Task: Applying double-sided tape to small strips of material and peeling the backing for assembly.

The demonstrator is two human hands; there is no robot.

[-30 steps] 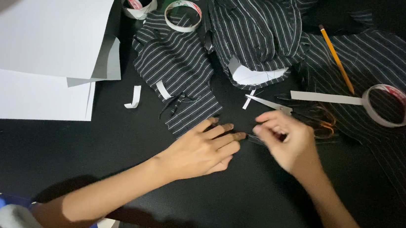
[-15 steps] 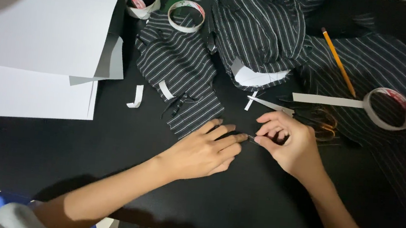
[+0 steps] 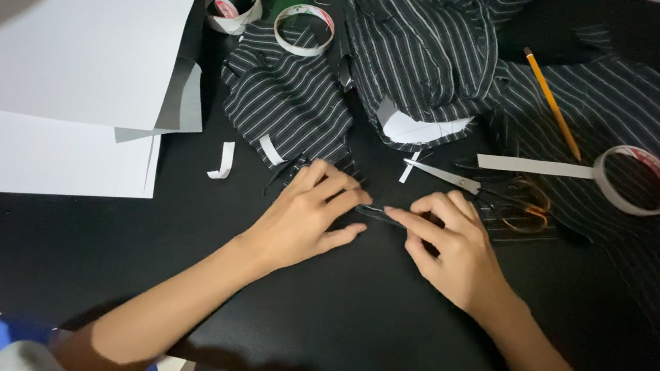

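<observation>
My left hand (image 3: 307, 215) and right hand (image 3: 453, 250) each pinch one end of a narrow dark strip (image 3: 380, 213), fingertips closed on it, keeping it taut and flat on the black table (image 3: 349, 324) beside the scissors (image 3: 490, 194).

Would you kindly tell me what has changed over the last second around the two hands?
The right hand slid a little toward the left hand, and its fingers now stretch out, pressing a thin dark strip flat between both hands. The left hand stayed planted. The scissors, pencil, tape rolls, striped fabric and white paper did not move.
</observation>
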